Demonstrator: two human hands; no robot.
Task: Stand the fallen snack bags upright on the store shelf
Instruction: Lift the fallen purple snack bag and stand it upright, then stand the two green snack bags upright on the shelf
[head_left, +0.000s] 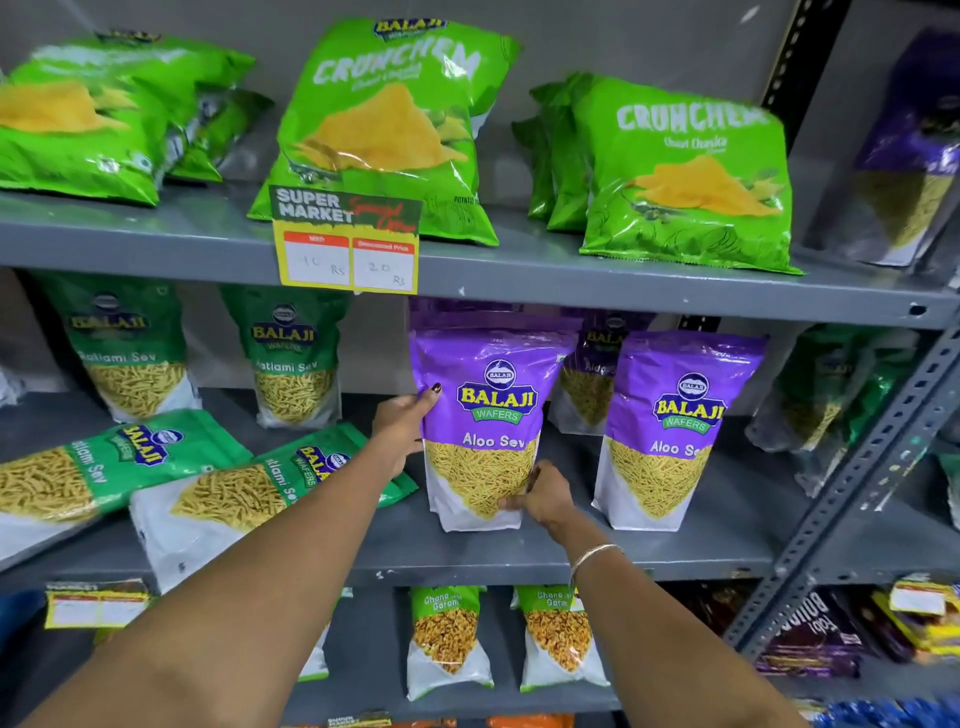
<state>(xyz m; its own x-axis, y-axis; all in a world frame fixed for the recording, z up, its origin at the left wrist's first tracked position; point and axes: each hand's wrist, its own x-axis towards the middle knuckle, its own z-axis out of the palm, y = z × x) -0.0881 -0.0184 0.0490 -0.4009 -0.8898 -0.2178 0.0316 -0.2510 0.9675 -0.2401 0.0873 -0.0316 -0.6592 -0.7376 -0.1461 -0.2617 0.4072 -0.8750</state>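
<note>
We are gripping the purple Aloo Sev pouch (480, 426) with both hands on the middle shelf (623, 558). Our left hand (402, 428) is wrapping the pouch's left edge, thumb lying across the glossy purple front, the other fingers going out of sight behind it. Our right hand (540, 496) is pinching the lower right corner, fingers curled closed against the clear window where thin yellow strands are showing. A slim metal bangle (595, 556) is circling that wrist. The pouch is standing upright on its flat white base, near the shelf's front edge.

Just to its right a second Aloo Sev pouch (675, 431) is standing upright, apart from ours. To the left, two green Ratlami Sev pouches (223, 493) are lying flat on their backs, overlapping, tops pointing right. Two more green pouches (296, 364) are standing farther back.

On the grey metal shelf above, puffy, crinkled green Crunchem bags (685, 176) are leaning back, and a yellow price tag (348, 244) is hanging from its front lip.
</note>
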